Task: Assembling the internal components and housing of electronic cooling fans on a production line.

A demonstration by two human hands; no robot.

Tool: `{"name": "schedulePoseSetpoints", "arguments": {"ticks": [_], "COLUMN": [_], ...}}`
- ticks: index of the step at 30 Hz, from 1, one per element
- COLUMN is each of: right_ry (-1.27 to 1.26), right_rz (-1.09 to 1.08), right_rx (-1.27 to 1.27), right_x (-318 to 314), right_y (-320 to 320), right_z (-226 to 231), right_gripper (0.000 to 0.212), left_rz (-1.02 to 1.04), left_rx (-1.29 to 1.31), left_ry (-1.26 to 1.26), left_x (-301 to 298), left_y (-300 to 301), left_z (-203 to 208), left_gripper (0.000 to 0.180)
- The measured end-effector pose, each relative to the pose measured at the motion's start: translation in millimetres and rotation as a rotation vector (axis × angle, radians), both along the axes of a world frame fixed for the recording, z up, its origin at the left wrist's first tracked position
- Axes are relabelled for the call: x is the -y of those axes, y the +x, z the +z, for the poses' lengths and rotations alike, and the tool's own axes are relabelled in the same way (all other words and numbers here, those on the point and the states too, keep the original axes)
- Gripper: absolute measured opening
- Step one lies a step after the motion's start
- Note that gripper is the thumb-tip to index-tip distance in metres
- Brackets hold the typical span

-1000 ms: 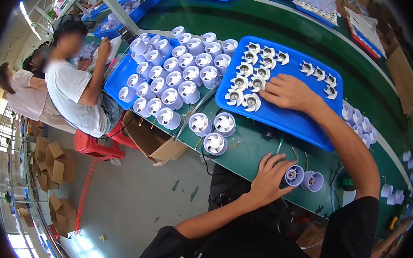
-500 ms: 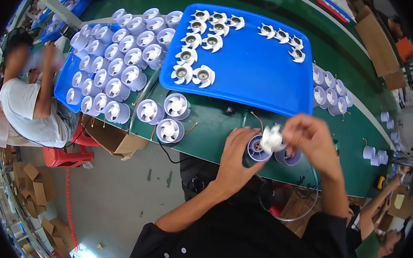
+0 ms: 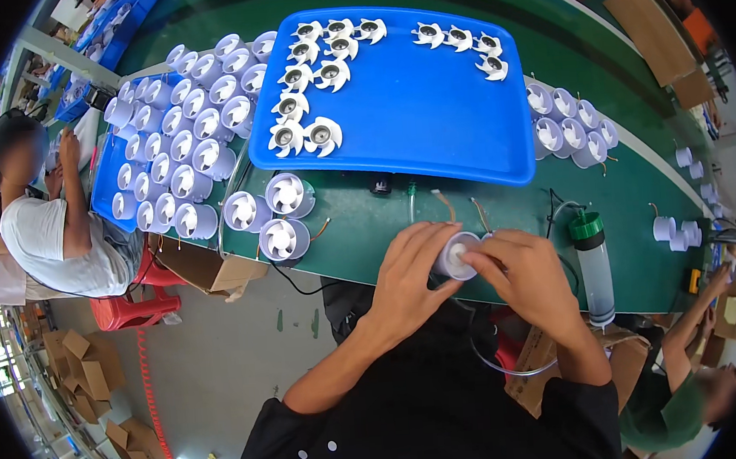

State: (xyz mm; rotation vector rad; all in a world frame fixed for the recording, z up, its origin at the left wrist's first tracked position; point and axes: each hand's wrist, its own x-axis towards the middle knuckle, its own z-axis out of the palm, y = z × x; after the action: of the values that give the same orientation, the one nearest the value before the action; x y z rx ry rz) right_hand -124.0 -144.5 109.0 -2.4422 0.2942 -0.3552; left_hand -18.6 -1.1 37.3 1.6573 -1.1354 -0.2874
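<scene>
Close in front of me, my left hand [image 3: 410,278] wraps round a lavender cylindrical fan housing [image 3: 446,267]. A white fan impeller [image 3: 462,253] sits at the housing's open mouth. My right hand [image 3: 529,278] closes on it from the other side, thumb on the impeller and fingers at the rim. How deep the impeller sits is hard to see. Thin coloured wires [image 3: 479,213] lie on the green bench beyond my fingers. Past them, a blue tray [image 3: 412,128] carries several loose white impellers [image 3: 324,135].
Fans with impellers inside [image 3: 284,238] stand left of the tray; many more fill a blue bin [image 3: 102,184]. Further housings [image 3: 589,150] stand right of it. A clear tube with a green cap [image 3: 592,256] lies at my right. Co-workers sit at both sides.
My right hand has brought the white impeller left and down onto the housing in my left hand. The view has shifted, and the green-capped tube now shows at the right.
</scene>
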Motion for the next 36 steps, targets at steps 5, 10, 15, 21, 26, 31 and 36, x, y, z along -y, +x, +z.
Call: {"name": "schedulePoseSetpoints", "arguments": {"ticks": [5,10,15,21,26,31,36], "right_ry": [0.171,0.152,-0.470,-0.991,-1.131,-1.077,-1.038], "right_rz": [0.055,0.043,0.337,0.565,0.613,0.551,0.652], "right_rx": [0.183,0.073,0.246,0.375,0.558,0.638,0.657], "right_x": [5,27,53,85,83,76,82], "right_y": [12,79,168,231,240,157,49], "right_z": [41,31,-12,-43,-30,3,14], "right_gripper": [0.033,0.021,0.017,0.027,0.008,0.015,0.022], "left_rz": [0.144,0.402,0.493,0.201,0.020,-0.107,-0.073], "left_rx": [-0.021,-0.094,-0.216,0.143,-0.034,-0.026,0.169], "left_ry": [0.004,0.078,0.102,-0.150,0.065,0.113,0.104], "left_x": [-17,-41,-36,-15,25,46,22], "left_y": [10,22,23,-16,-38,-43,-25], "left_z": [13,-3,-17,-14,-7,-16,-8], "left_gripper": [0.069,0.063,0.066,0.062,0.081,0.071,0.059]}}
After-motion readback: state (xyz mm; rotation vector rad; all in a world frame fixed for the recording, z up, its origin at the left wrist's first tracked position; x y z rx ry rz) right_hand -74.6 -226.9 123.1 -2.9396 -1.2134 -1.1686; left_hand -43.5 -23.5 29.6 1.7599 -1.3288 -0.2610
